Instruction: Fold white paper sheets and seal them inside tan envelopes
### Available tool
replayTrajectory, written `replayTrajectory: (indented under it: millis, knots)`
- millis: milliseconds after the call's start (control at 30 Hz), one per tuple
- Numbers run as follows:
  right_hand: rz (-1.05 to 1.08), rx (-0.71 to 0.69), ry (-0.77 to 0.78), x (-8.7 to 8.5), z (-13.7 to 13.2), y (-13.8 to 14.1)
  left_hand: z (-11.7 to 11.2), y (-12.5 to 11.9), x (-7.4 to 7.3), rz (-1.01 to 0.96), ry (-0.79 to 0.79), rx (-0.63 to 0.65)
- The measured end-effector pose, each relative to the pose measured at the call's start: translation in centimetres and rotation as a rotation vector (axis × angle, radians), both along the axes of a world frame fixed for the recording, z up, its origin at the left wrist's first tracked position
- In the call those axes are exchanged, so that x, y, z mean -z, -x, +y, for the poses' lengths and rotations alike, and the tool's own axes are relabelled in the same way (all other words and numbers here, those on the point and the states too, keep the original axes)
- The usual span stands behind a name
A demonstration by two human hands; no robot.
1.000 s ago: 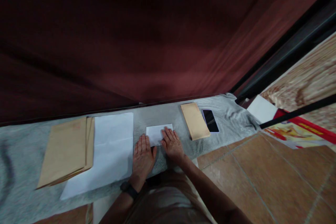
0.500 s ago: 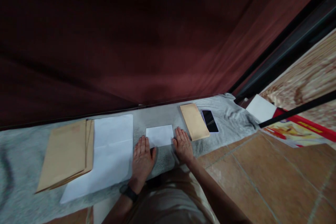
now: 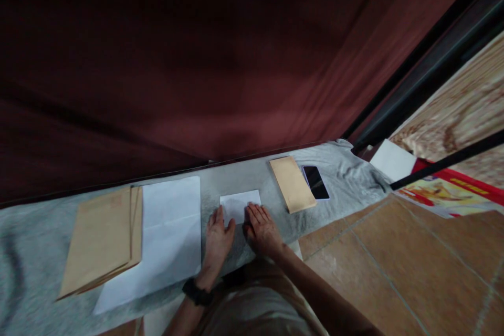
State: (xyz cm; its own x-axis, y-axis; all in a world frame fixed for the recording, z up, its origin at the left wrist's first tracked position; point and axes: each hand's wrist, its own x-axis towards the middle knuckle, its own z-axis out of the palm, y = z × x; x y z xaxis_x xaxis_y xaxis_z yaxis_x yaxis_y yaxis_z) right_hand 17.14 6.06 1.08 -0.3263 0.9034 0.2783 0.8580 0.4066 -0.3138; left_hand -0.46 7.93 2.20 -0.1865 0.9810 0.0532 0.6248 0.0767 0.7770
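A small white sheet of paper (image 3: 238,203), perhaps folded, lies flat on the grey cloth in front of me. At its left edge rests my left hand (image 3: 219,236), palm down, fingers stretched out and thumb spread towards the paper's near edge. My right hand (image 3: 263,228) lies over the paper's near right corner with its fingers extended, covering that corner. Neither hand grips anything. A black watch (image 3: 197,292) is on my left wrist.
Grey cloth (image 3: 212,181) covers the narrow surface. To the left, brown envelopes (image 3: 100,233) overlap large white sheets (image 3: 173,231). On the right are a brown envelope (image 3: 293,184) and a phone (image 3: 315,182). A dark red curtain (image 3: 236,89) hangs behind; tiled floor (image 3: 394,262) shows at right.
My right hand has moved left, from beside the paper's right edge onto its near right corner. The left hand has shifted slightly right along the left edge.
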Motion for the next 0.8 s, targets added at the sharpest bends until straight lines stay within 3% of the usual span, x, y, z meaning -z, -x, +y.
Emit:
replayTrajectory:
  millis: [133, 233, 333, 433, 600, 700, 800]
  knots:
    - [0.019, 0.017, 0.001, -0.3, 0.1, 0.0, 1.3, 0.4, -0.1, -0.171, 0.071, -0.068]
    - [0.048, 0.041, 0.004, -0.3, 0.3, 0.3, 1.4, 0.3, -0.7, -0.492, 0.162, -0.159]
    - [0.079, 0.038, 0.01, -0.4, 0.6, 0.5, 0.9, -0.3, -1.8, -0.79, 0.211, -0.197]
    - [0.183, 0.007, 0.04, -1.4, 1.1, 0.4, 0.4, -0.9, -3.4, -0.88, 0.167, -0.144]
    - [0.767, 0.078, 0.175, -4.2, 2.6, 0.3, 0.7, -0.8, -5.0, -1.027, 0.184, -0.123]
    - [1.227, 0.198, 0.32, -4.9, 3.4, 1.2, 0.6, -0.9, -4.5, -0.986, 0.285, -0.158]
    - [1.578, 0.268, 0.489, -4.4, 3.5, 2.4, 0.0, -1.7, -3.7, -0.963, 0.313, -0.116]
